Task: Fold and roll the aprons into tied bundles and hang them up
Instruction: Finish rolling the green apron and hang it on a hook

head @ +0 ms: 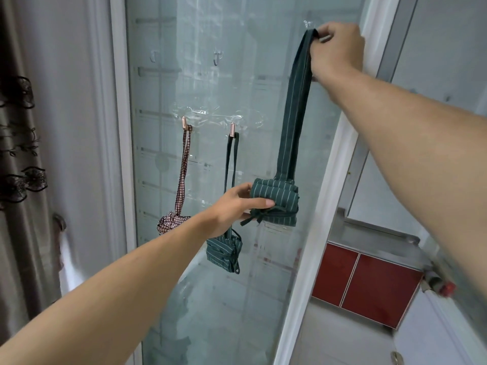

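Note:
A green striped apron bundle point(276, 202), rolled and tied with a bow, hangs in front of the glass door point(200, 299). My left hand point(237, 204) grips its left side. My right hand point(336, 46) pinches the top of its long neck strap point(292, 111) high up at a clear hook point(308, 22) on the glass. A second green striped bundle point(224, 255) hangs from a copper hook point(232, 130). A red checked bundle point(171, 222) hangs from another copper hook point(184, 122) to its left.
Two clear hooks point(216, 57) sit bare higher on the glass. A white door frame point(316, 206) runs along the right of the glass. Brown lace-trimmed curtains point(18, 154) hang at the left. Red cabinet doors point(363, 280) and a steel counter lie beyond at the lower right.

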Action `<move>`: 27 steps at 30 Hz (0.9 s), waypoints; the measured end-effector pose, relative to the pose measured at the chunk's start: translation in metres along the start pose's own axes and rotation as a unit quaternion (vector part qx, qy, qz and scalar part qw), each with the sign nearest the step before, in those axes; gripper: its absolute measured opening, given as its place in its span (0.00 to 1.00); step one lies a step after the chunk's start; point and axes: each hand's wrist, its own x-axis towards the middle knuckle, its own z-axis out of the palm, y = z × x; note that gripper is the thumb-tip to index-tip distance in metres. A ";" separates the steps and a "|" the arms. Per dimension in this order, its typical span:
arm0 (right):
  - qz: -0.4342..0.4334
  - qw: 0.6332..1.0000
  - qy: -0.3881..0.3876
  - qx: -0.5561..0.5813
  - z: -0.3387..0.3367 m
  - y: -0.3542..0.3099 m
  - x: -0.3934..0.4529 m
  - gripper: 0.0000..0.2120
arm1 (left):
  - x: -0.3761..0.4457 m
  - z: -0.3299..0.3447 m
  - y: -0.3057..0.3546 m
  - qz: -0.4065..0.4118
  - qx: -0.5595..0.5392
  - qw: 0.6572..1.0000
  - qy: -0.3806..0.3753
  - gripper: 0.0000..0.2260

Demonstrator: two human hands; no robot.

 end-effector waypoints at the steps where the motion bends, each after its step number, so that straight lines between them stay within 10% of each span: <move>1: -0.012 1.000 0.003 -0.020 -0.001 -0.003 0.000 0.05 | 0.000 -0.003 0.000 -0.003 -0.002 1.000 0.000 0.23; 11: -0.065 0.978 -0.036 -0.195 -0.004 -0.007 0.017 0.11 | 0.013 0.006 0.002 -0.058 0.019 0.996 0.059 0.13; 18: -0.174 0.920 -0.095 -0.339 -0.004 -0.003 0.028 0.09 | 0.023 0.010 -0.004 -0.050 0.077 0.993 0.080 0.32; 27: -0.202 0.880 -0.105 -0.417 -0.011 0.007 -0.011 0.17 | 0.029 0.008 -0.024 -0.088 0.136 0.986 0.051 0.27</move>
